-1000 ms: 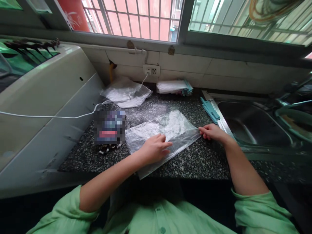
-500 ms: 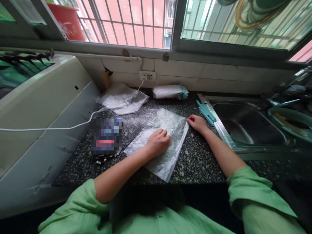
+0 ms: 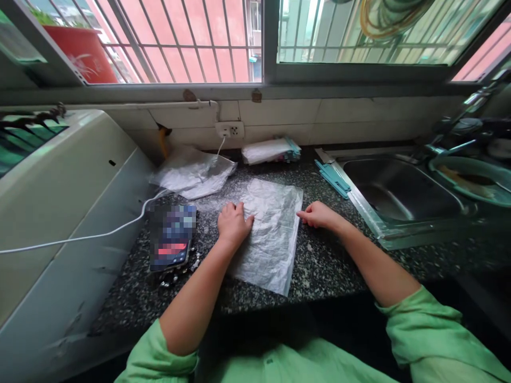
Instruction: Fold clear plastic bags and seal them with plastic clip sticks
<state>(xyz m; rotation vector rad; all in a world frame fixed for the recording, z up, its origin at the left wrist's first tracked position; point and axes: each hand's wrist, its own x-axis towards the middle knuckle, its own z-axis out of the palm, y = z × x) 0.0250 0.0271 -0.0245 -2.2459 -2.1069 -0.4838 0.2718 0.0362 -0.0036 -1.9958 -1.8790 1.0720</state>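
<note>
A crinkled, translucent plastic bag [image 3: 275,234] lies flat on the speckled dark countertop in front of me. My left hand [image 3: 235,223] rests palm down on its left edge, fingers spread and thumb pointing right. At the bag's right edge, my right hand [image 3: 317,215] has its thumb and forefinger pinched together on the border, the other fingers curled in. A phone [image 3: 173,236] with a blurred screen lies left of my left hand, with a beaded strap [image 3: 170,279] beside it.
More plastic bags [image 3: 191,173] lie at the back left under a white cable [image 3: 123,229] from the wall socket [image 3: 229,129]. A folded white bundle with teal ends [image 3: 271,150] sits by the wall. Teal strips [image 3: 333,179] lie beside the steel sink [image 3: 403,191].
My left hand has moved left from the bag's middle to its left edge, and the bag lies flatter. My right hand has slid down along the right edge. The view has shifted slightly.
</note>
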